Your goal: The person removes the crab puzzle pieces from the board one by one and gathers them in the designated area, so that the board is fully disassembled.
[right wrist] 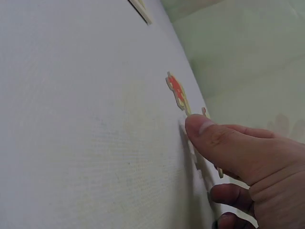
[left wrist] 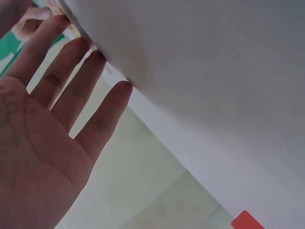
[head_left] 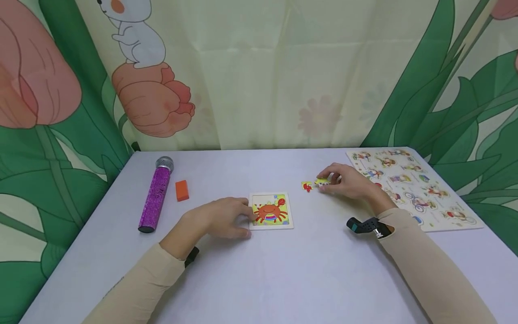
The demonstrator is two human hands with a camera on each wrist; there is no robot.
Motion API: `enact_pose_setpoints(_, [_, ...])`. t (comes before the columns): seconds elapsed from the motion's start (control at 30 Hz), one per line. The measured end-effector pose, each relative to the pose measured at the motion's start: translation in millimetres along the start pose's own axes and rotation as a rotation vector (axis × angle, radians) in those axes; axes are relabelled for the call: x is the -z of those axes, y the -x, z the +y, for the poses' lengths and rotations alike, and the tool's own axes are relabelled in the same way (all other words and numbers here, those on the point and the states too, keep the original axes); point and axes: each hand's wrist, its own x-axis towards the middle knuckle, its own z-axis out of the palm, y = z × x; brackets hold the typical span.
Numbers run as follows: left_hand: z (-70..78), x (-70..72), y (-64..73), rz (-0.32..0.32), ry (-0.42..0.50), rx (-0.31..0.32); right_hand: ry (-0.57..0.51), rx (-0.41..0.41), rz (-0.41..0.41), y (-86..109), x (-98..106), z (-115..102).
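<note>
Red crab puzzle (head_left: 272, 212) between hands (head_left: 225, 218), touching left, apart from right (head_left: 349, 181).

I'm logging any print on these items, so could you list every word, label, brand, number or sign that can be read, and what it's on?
None can be read.
Board: pictures show; any small print beside them is too small to read.
Puzzle: a crab picture, no readable text.
Loose piece: no readable text.
Microphone: no lettering shows.
Orange block: no lettering shows.
</note>
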Motion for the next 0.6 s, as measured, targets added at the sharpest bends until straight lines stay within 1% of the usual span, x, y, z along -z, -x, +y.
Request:
enact_pose_setpoints(0.17, [-0.4, 1.0, -0.1, 0.006, -0.012, -0.010, 0.022, -0.013, -0.012, -1.3, 0.1, 3.1])
enact_pose_setpoints(0.3, [-0.1, 1.0, 0.2, 0.011, -0.023, -0.011, 0.028, -0.042, -0.023, -2.5, 0.3, 4.5])
enact_pose_setpoints(0.47, [0.6, 0.6, 0.9, -0.003, -0.012, -0.007, 0.025, -0.068, -0.041, -1.6, -0.5, 5.0])
enact_pose_setpoints(0.6, [0.6, 1.0, 0.5, -0.011, -0.008, -0.002, 0.034, -0.067, -0.046, -1.3, 0.0, 4.4])
